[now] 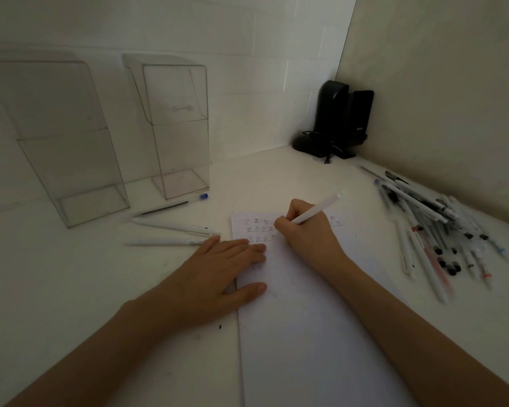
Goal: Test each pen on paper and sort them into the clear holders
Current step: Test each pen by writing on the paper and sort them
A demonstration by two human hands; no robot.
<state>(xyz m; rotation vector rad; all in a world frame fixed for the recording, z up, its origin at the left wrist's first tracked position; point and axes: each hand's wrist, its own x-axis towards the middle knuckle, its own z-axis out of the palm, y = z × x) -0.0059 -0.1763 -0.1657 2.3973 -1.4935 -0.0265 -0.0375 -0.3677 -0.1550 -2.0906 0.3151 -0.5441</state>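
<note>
On paper [306, 333], pen [318, 207] in R hand [303, 233]

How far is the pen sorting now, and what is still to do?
Early stage. Done: rows of test marks stand on the paper, and three pens lie by the holders, which both look empty. In hand: the right hand writes with a white pen while the left hand presses the paper flat. Left: the pile on the right, and filling the holders.
</note>
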